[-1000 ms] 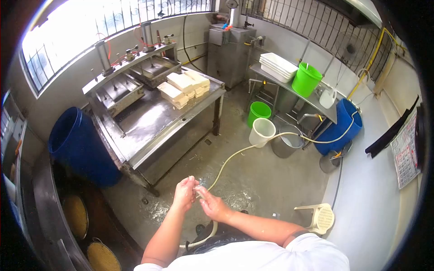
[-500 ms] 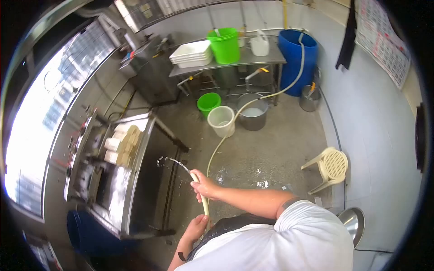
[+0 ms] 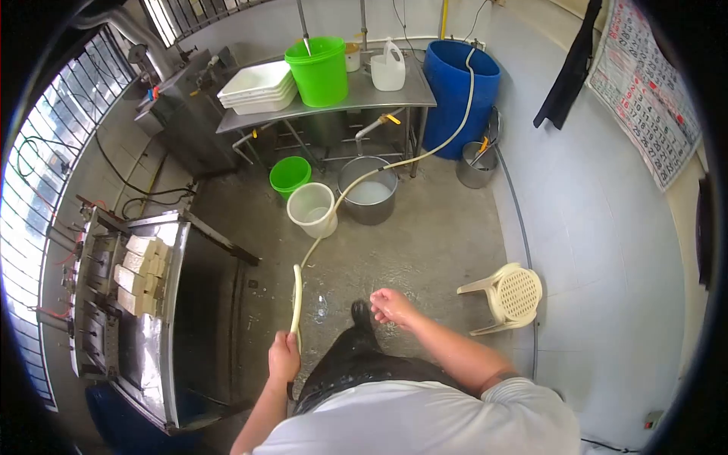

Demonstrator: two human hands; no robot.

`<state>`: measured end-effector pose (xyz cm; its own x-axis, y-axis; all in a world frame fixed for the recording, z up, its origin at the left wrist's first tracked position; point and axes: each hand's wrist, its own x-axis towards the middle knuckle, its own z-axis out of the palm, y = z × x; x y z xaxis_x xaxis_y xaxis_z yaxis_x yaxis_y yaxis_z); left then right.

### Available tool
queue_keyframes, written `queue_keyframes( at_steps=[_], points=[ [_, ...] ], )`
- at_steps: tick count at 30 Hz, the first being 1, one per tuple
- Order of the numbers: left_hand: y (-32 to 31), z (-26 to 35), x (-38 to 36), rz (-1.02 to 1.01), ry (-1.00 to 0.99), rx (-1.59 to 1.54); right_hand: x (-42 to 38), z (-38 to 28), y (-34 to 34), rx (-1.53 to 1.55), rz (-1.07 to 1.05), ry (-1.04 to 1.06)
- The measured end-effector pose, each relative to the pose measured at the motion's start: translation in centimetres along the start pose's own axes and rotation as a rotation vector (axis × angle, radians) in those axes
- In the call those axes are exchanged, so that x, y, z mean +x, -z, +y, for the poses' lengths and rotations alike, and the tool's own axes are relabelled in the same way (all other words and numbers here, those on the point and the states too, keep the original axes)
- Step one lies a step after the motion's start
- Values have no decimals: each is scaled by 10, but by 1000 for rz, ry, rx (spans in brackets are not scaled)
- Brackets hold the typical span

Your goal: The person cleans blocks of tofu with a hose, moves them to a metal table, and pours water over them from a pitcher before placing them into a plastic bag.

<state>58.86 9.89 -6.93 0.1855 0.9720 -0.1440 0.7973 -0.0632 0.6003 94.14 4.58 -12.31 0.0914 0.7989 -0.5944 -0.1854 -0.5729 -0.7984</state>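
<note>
My left hand (image 3: 283, 356) is closed around a cream-coloured hose (image 3: 296, 299), whose end points up and away from me. No water shows at the hose's tip. From the floor the hose runs past the white bucket (image 3: 312, 211) and over the steel pot (image 3: 370, 199), up to the blue barrel (image 3: 460, 98). My right hand (image 3: 392, 306) is off the hose, over the wet floor in front of my dark apron. Its fingers are curled in, and I see nothing held in them.
To the left stands a steel table (image 3: 171, 303) carrying stacked pale blocks (image 3: 142, 274). A plastic stool (image 3: 518, 294) is at the right wall. At the back, a steel bench (image 3: 364, 97) holds white trays (image 3: 258, 87), a green bucket (image 3: 317, 76) and a white jug (image 3: 388, 70).
My right hand has let go of the hose and moved right. My left hand, still gripping it, has moved left. The water spurting from the hose no longer shows. The view has shifted right.
</note>
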Motion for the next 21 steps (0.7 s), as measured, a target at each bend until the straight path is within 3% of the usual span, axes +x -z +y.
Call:
queue_keyframes(
  at_steps=[4, 5, 7, 9, 11, 12, 14, 15, 17, 19, 20, 21],
  points=[
    [-45, 44, 102, 4, -163, -1, 36, -26, 69, -190, 24, 46],
    [-59, 55, 130, -6, -165, -16, 57, -14, 98, -329, 20, 109],
    [-90, 77, 190, -31, -154, 6, 95, 29, 164, -726, 218, 260],
    [-115, 97, 250, -158, -72, 41, 86, 57, 231, -880, 338, 77],
    [-152, 91, 303, -296, 66, 131, 62, 104, 308, -1017, 261, -214],
    [-173, 78, 328, -303, 54, 130, 74, 224, 383, -1197, 78, -84],
    [-211, 46, 365, -450, 238, 246, -14, 98, 373, -1000, 96, -750],
    [-218, 41, 375, -487, 298, 282, -35, 131, 394, -967, 273, -763],
    [-227, 27, 390, -573, 386, 336, -68, 221, 451, -1491, 160, -164],
    [-230, 39, 403, -641, 432, 406, -81, 159, 430, -252, 769, -729],
    [-226, 54, 406, -659, 452, 461, -81, 145, 424, -141, 778, -776],
    [-238, 35, 417, -798, 219, 633, -76, 136, 424, -32, 782, -820]
  ],
)
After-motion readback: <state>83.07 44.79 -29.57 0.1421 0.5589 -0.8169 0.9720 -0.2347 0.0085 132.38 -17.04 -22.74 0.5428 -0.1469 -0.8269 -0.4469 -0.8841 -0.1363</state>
